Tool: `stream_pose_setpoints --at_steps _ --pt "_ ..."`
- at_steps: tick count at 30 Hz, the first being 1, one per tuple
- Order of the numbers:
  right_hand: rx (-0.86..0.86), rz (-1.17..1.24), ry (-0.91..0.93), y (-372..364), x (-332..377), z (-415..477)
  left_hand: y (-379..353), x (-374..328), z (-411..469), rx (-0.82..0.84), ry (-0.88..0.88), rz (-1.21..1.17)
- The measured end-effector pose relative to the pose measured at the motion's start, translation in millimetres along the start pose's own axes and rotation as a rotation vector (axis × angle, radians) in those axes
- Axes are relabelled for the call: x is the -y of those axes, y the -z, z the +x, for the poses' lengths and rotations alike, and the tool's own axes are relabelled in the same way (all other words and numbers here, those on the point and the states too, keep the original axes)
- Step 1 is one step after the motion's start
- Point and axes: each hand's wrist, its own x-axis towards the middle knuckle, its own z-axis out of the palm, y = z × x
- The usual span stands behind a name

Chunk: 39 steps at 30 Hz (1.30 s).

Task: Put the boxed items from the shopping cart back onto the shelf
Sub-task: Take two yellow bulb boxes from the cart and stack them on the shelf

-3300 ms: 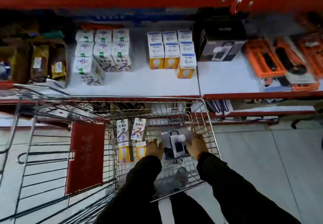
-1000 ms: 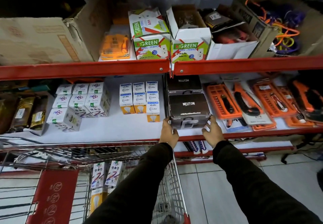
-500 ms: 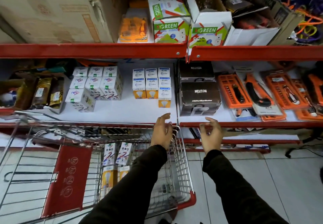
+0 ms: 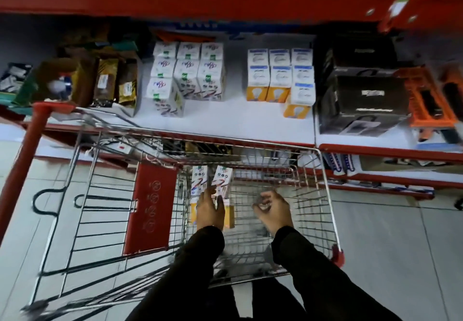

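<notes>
Two bare hands are seen lowered inside the basket of the shopping cart (image 4: 323,167), both arms in dark sleeves. The left hand (image 4: 209,210) is held flat with fingers extended and close together, laid over the small boxes at the basket's left side; whether anything is gripped cannot be told. The right hand (image 4: 274,210) is held near the middle of the basket with fingers loosely curled, and nothing is seen within it. Four small boxes are noted in the cart: two white boxes with coloured print (image 4: 213,179) standing side by side against the far left of the basket, and two yellow bulb boxes (image 4: 229,216) nearer the person, largely covered by the left hand. The rest of the basket floor appears as bare wire. The cart is parked just beside the white shelf (image 4: 238,122), its far rim close to the red shelf edge. On the shelf, a group of matching white printed boxes (image 4: 188,72) is stacked at centre-left, a group of yellow-and-white bulb boxes (image 4: 280,75) at centre, and black boxes (image 4: 360,95) to the right of these, the nearest one set close to the shelf's front edge. Orange tool packs (image 4: 426,100) lie further right. The red child-seat flap (image 4: 150,208) hangs inside the cart's left half. Motion blur is present throughout.
</notes>
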Motion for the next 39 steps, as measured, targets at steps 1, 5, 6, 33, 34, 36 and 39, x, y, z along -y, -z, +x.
stream_pose_setpoints --at_steps 1,5,6,33,34,36,39 --pt "0.017 -0.038 -0.022 -15 0 3 2 16 7 0.001 0.058 0.008" --pt "0.062 -0.119 -0.137 -67 2 24 4 65 33 0.060 0.236 0.044" --pt "0.071 -0.125 -0.164 -79 2 31 2 76 42 0.085 0.266 0.072" --pt "-0.024 -0.315 -0.323 -141 -3 61 -2 88 59 0.118 0.311 0.181" --pt "-0.030 -0.321 -0.324 -133 -3 57 4 80 51 0.084 0.292 0.185" --pt "-0.042 -0.318 -0.287 -116 2 47 16 66 36 0.044 0.206 0.203" --pt "-0.072 -0.309 -0.188 -81 28 16 34 38 18 0.068 0.110 0.177"
